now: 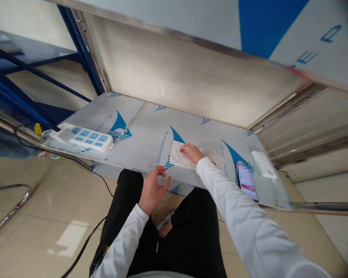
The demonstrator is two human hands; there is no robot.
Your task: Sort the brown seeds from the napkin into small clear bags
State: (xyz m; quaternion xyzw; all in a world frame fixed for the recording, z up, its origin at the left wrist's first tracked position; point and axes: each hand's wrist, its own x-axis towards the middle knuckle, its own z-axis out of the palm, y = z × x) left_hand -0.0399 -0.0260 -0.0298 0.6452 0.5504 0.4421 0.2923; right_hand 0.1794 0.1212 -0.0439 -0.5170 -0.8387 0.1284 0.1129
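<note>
The pad [177,159] is plain white. Beneath it the shelf [146,133] is pale grey, printed with blue lettering and repeated blue wedges with striped ends. The upper shelf [176,13] is pale grey too, with a broad blue block and blue letters. The power strip [89,137] is white with light-blue socket faces; a tag [38,129] near it is yellow. The box [263,165] is white; the phone [246,179] shows lilac and pink-red. Sleeves [229,195] are white, trousers [191,235] black, the rack [79,48] deep blue, the cord [84,243] black, the floor [26,220] beige-tiled.
</note>
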